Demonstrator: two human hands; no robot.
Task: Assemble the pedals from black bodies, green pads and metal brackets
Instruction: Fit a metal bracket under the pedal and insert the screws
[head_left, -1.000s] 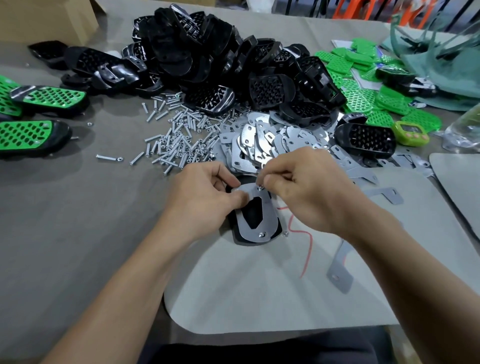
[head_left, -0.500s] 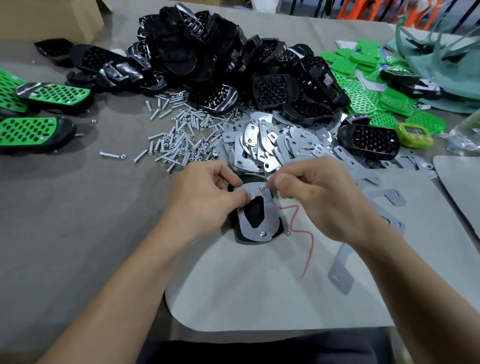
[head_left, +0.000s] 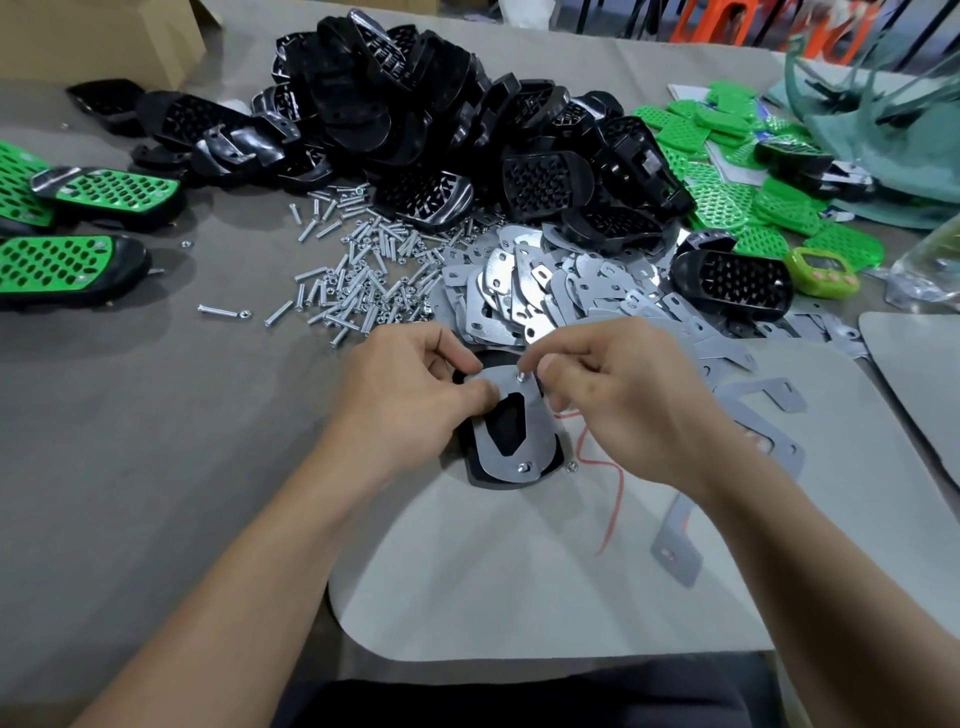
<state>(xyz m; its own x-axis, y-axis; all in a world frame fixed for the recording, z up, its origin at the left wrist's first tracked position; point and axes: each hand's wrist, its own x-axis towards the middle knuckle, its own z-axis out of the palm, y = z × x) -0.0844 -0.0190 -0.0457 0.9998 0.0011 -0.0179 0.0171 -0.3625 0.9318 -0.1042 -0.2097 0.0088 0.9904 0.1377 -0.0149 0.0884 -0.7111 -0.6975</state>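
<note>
A black pedal body (head_left: 551, 466) lies face down on the pale mat, with a metal bracket (head_left: 540, 435) on its back. My left hand (head_left: 410, 397) grips the body's far left edge, thumb pressed on the bracket. My right hand (head_left: 631, 397) pinches a small nut on the far bolt (head_left: 521, 375) with thumb and forefinger. A second bolt with a nut (head_left: 523, 467) sits at the bracket's near end. A loose nut (head_left: 570, 466) lies just right of the pedal.
Behind the hands lie loose brackets (head_left: 519, 296), a scatter of bolts (head_left: 358, 280), and a heap of black bodies (head_left: 415, 114). Green pads (head_left: 727, 197) are piled at far right, finished green pedals (head_left: 57, 265) at far left. Flat bracket arms (head_left: 675, 545) lie on the mat (head_left: 519, 597).
My right hand's fingers have shifted slightly on the far bolt while the left keeps holding the pedal. The pedal itself has not moved.
</note>
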